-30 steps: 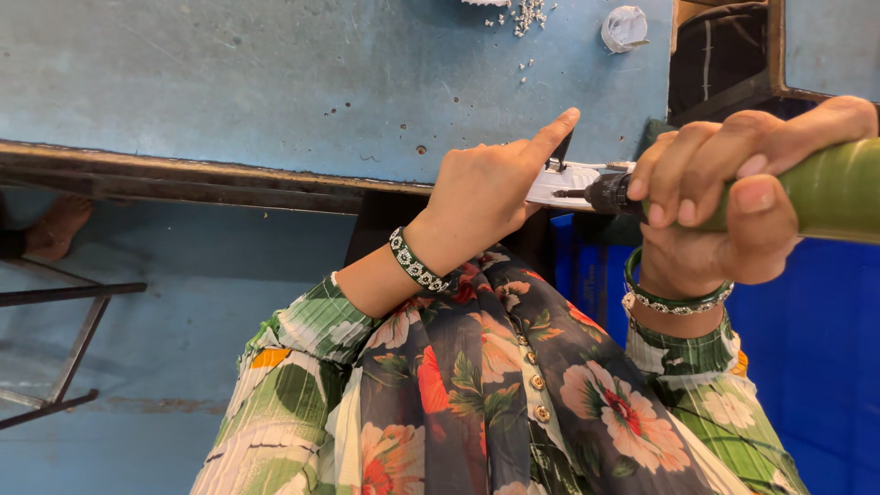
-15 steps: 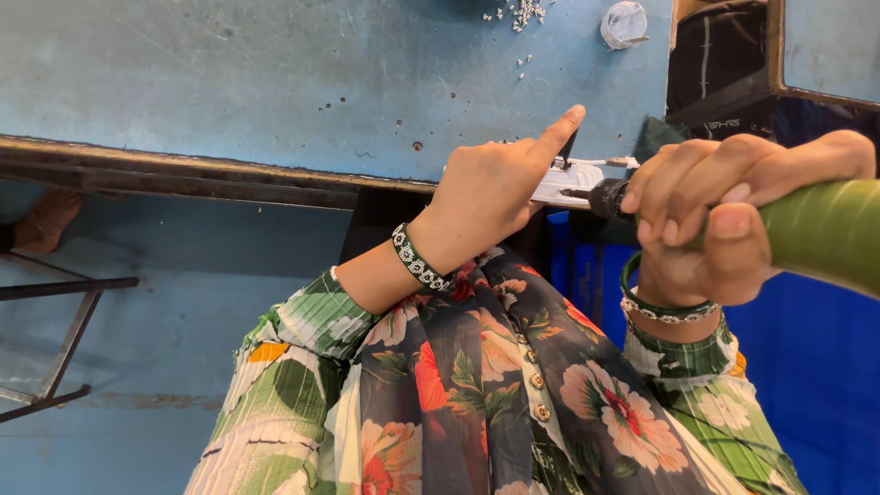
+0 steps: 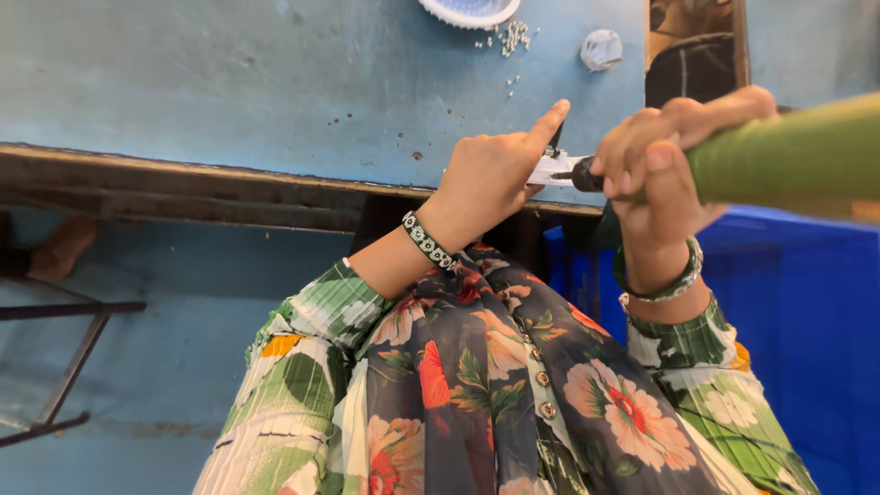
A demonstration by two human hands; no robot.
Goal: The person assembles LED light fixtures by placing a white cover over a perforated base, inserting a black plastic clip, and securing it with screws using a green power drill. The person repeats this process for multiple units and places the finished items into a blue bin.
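Note:
My left hand (image 3: 495, 174) grips a small white part (image 3: 553, 168) at the near edge of the blue table (image 3: 229, 82), its index finger stretched out along the part. My right hand (image 3: 665, 160) is wrapped round the front of a green power screwdriver (image 3: 788, 156). The tool's dark tip (image 3: 576, 176) points left and meets the white part. Both wrists wear beaded bracelets, and the sleeves are floral green.
A white ribbed round piece (image 3: 469, 9) sits at the table's far edge beside several small loose screws (image 3: 511, 37) and a small white cap (image 3: 600, 49). A blue crate (image 3: 807, 302) stands at lower right. A dark metal frame (image 3: 55, 367) is at lower left.
The view shifted down slightly, so the hands sit higher in frame. My right hand and the green tool tilted nearer to level, the tip staying against the white part held by my left hand.

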